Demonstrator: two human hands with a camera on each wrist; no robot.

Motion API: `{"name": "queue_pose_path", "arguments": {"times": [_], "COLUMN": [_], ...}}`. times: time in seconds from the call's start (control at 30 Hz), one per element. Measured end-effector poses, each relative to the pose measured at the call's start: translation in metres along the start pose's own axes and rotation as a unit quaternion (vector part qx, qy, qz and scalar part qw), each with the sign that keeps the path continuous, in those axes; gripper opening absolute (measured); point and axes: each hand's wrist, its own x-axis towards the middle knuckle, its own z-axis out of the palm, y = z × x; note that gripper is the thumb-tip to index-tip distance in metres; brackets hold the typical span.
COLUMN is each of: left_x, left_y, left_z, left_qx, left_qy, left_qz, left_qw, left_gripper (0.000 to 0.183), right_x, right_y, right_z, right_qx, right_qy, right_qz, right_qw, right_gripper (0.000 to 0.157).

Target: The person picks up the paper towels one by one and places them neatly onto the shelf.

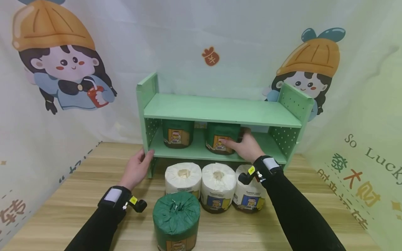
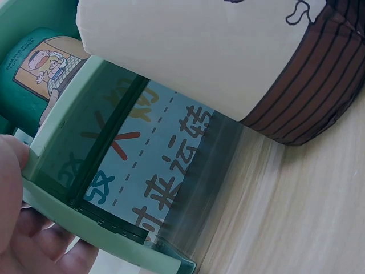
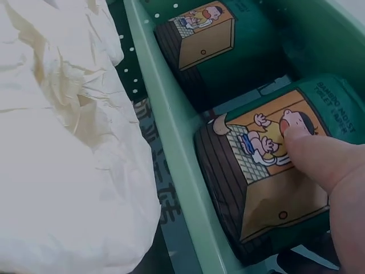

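Note:
A light green two-tier shelf (image 1: 221, 109) stands against the back cloth. At its left side panel, my left hand (image 1: 136, 170) grips the edge, thumb on one face and fingers curled round the other, as the left wrist view shows. My right hand (image 1: 249, 148) holds a green-wrapped toilet roll (image 1: 215, 132) upright on the lower board, with its thumb (image 3: 319, 157) across the printed label. Some of its fingers are hidden behind the roll. Another green toilet roll (image 1: 178, 134) stands to the left on that board, apart from the held one.
Three white-wrapped toilet rolls, left (image 1: 183, 176), middle (image 1: 218, 188) and right (image 1: 249, 198), stand in a row before the shelf. Nearer me on the wooden table (image 1: 78, 209) is one more green roll (image 1: 176, 219). Printed cloth (image 1: 185, 38) hangs behind and at both sides.

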Motion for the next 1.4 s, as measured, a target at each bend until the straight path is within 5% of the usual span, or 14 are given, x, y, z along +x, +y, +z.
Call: {"name": "queue_pose_path", "arguments": {"times": [0.53,1.4], "left_x": [-0.002,-0.002], "left_y": [0.004,0.002], "left_z": [-0.001,-0.001], "left_qx": [0.001,-0.013], "left_qy": [-0.007,-0.007], "left_qz": [-0.007,0.005], "left_qw": [0.9999,0.9999], "left_gripper": [0.056,0.056], "right_x": [0.005,-0.008], "right_y": [-0.006,0.002], "right_z": [0.007,-0.004], "right_qx": [-0.061,-0.025], "right_qy": [-0.006,-0.009], "right_qz": [0.028,0.001], "right_qw": [0.998,1.000], "right_gripper": [0.097,0.094]}}
